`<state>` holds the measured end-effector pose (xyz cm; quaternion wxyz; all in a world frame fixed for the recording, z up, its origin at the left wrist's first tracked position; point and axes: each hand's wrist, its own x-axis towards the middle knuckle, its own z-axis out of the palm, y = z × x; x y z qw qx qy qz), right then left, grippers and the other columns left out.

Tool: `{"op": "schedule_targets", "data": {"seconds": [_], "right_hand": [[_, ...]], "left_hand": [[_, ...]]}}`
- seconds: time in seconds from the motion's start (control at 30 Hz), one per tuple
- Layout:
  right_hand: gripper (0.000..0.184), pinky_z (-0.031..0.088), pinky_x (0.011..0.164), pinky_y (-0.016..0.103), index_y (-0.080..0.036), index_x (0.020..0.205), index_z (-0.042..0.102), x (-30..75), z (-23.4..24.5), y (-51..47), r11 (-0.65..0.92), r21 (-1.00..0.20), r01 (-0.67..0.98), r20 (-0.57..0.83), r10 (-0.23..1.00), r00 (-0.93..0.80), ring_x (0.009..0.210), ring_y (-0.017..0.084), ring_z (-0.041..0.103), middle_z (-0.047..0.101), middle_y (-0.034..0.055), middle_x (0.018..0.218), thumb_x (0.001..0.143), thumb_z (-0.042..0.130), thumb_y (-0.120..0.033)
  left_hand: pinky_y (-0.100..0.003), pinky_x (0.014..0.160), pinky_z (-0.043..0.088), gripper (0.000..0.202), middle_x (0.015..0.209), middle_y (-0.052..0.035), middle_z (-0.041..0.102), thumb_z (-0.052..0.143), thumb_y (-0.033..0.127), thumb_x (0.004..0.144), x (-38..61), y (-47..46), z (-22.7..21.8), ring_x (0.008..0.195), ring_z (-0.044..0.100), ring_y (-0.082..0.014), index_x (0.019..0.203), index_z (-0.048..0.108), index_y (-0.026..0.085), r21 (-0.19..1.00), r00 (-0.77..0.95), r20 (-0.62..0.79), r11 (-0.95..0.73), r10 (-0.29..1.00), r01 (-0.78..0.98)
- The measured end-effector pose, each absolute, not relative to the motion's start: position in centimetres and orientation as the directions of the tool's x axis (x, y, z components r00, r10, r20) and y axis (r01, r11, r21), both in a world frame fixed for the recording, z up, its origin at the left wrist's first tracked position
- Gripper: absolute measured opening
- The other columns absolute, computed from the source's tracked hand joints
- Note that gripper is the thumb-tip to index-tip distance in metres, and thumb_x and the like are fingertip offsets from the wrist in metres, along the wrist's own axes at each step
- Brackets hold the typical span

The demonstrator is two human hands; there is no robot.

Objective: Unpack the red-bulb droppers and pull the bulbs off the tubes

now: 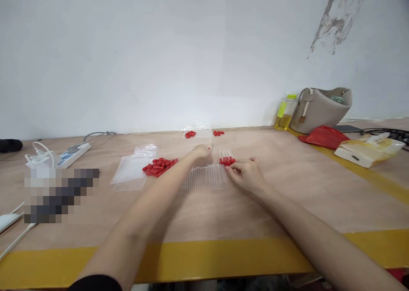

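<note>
My left hand [202, 151] reaches forward with its fingers closed around a dropper; a bit of red and a pale thin tube show at the fingertips. My right hand [247, 175] has its thumb and fingers at a small bunch of droppers [227, 160] with red rubber bulbs, their clear tubes pointing to the wall. The fingers look closed on the nearest bulb. Between my arms lies a row of clear glass dropper tubes [204, 179], side by side. A pile of loose red rubber bulbs [159, 166] is left of my left forearm, which hides part of the pile.
Clear zip bags [132, 165] lie to the left. Two small red groups [190, 134] rest on clear plastic by the wall. A power strip [75, 154] stands far left. A bottle of yellow liquid [284, 114], a grey bag [322, 110] and a red pouch [326, 137] are right.
</note>
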<state>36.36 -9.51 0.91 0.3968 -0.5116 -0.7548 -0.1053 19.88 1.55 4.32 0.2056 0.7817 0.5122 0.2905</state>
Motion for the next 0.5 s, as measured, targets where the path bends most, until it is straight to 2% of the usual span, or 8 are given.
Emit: {"op": "schedule_targets", "data": {"seconds": [0.07,0.1,0.2,0.3,0.37,0.5], "right_hand": [[0.021,0.028,0.070,0.030,-0.019,0.071,0.065,36.1,0.7,-9.6,0.470,-0.272,0.840,0.750,0.650,-0.121,0.064,0.012,0.052,0.059,0.0014,0.067,0.080,0.049,-0.029],[0.019,0.031,0.071,0.030,-0.019,0.082,0.065,36.0,0.6,-9.7,0.481,-0.279,0.831,0.777,0.622,-0.100,0.072,0.015,0.054,0.059,0.0042,0.077,0.080,0.049,-0.030],[0.037,0.037,0.077,0.034,-0.015,0.107,0.058,35.1,0.2,-10.1,0.523,-0.235,0.819,0.843,0.529,-0.096,0.091,0.022,0.051,0.055,0.0120,0.100,0.077,0.054,-0.036],[0.047,0.035,0.085,0.039,-0.018,0.118,0.051,33.8,-0.2,-10.7,0.575,-0.115,0.810,0.840,0.491,-0.229,0.099,0.024,0.048,0.052,0.0123,0.113,0.077,0.055,-0.039],[0.040,0.031,0.089,0.041,-0.021,0.117,0.053,32.7,-0.5,-11.1,0.608,-0.042,0.793,0.812,0.483,-0.327,0.101,0.022,0.048,0.056,0.0091,0.110,0.080,0.054,-0.036],[0.023,0.022,0.094,0.045,-0.026,0.105,0.060,31.1,-1.2,-11.2,0.646,0.028,0.763,0.787,0.457,-0.415,0.094,0.019,0.052,0.066,0.0030,0.090,0.083,0.051,-0.029]], "left_hand": [[-0.032,0.069,0.044,0.023,0.078,-0.0052,0.056,0.041,0.024,0.087,17.6,0.2,4.8,0.075,0.056,-0.0167,0.083,0.056,0.007,0.550,0.316,0.246,-0.401,0.916,0.733],[-0.033,0.067,0.043,0.016,0.071,-0.0034,0.055,0.045,0.022,0.084,16.3,-0.9,4.9,0.070,0.055,-0.0167,0.079,0.054,0.010,0.515,0.321,0.269,-0.417,0.908,0.748],[-0.031,0.066,0.041,0.005,0.072,-0.0006,0.054,0.047,0.019,0.081,12.4,-4.6,4.3,0.070,0.052,-0.0156,0.078,0.050,0.017,0.421,0.379,0.358,-0.510,0.853,0.750],[-0.030,0.067,0.042,0.009,0.077,-0.0017,0.055,0.044,0.023,0.084,9.4,-7.7,2.7,0.074,0.053,-0.0157,0.076,0.048,0.019,0.170,0.523,0.539,-0.693,0.661,0.700],[-0.029,0.069,0.044,0.011,0.079,-0.0028,0.057,0.044,0.023,0.084,8.4,-8.8,1.6,0.078,0.054,-0.0156,0.075,0.048,0.019,0.081,0.554,0.611,-0.741,0.565,0.666],[-0.030,0.071,0.045,0.008,0.080,-0.0037,0.060,0.047,0.023,0.084,8.1,-9.1,-0.1,0.078,0.056,-0.0153,0.078,0.050,0.019,0.056,0.548,0.689,-0.788,0.475,0.613]]}}
